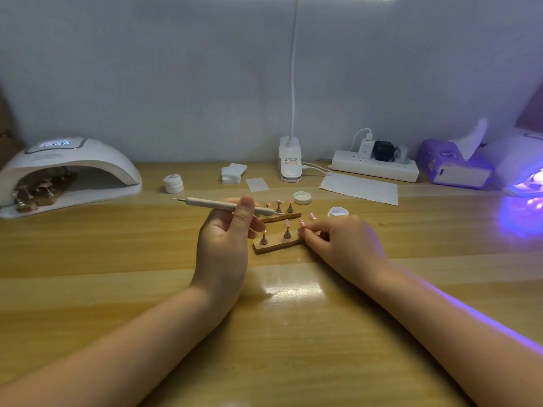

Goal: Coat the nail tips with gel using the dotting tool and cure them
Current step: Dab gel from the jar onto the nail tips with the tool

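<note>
My left hand [227, 239] pinches a pale dotting tool [211, 204] near its right end; the tool lies level above the table, tip pointing left. Two wooden strips stand at the table's middle, each carrying pink nail tips on small metal stands: a near strip [274, 244] and a far strip [289, 215]. My right hand [340, 242] grips the right end of the near strip with its fingertips. An open gel jar [338, 212] sits just beyond that hand, its lid [302, 197] farther back. A white curing lamp [67, 171] at the left holds more strips with nail tips inside.
A closed white jar [173, 183], a stack of wipes [233, 172], a clip lamp base [290, 160], a power strip [374, 168] and a paper sheet [360, 189] line the back. A purple tissue box [454, 165] and a second lamp glowing violet [526, 177] stand at the right.
</note>
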`<state>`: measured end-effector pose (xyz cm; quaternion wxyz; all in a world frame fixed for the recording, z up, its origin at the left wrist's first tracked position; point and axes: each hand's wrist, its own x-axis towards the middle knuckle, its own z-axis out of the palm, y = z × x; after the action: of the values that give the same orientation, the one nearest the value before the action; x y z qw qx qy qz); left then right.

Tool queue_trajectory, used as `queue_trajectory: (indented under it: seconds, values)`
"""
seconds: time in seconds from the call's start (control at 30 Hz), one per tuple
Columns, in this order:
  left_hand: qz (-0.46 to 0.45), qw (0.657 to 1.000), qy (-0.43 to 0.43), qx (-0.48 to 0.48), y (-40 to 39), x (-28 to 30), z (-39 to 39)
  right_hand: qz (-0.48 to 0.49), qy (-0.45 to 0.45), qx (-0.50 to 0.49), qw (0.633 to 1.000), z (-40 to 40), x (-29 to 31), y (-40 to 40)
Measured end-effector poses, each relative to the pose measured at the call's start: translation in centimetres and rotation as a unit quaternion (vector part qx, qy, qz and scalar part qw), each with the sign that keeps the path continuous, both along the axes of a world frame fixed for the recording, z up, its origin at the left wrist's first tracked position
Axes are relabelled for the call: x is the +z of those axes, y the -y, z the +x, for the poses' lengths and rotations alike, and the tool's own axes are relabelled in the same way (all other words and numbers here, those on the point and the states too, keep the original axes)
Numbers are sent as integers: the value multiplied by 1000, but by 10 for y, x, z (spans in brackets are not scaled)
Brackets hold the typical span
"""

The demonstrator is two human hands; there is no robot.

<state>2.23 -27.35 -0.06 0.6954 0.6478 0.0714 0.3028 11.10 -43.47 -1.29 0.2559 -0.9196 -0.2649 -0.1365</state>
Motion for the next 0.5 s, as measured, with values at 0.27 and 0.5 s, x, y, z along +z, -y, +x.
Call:
queue_trajectory:
  seconds: [0.27, 0.5]
  values:
    - [106, 991, 67, -38, 0, 0, -3, -24, 68, 42, 997, -5, 1, -1]
    - [236, 964, 116, -34, -4, -1, -4, 157, 28, 75, 984, -18, 3, -2]
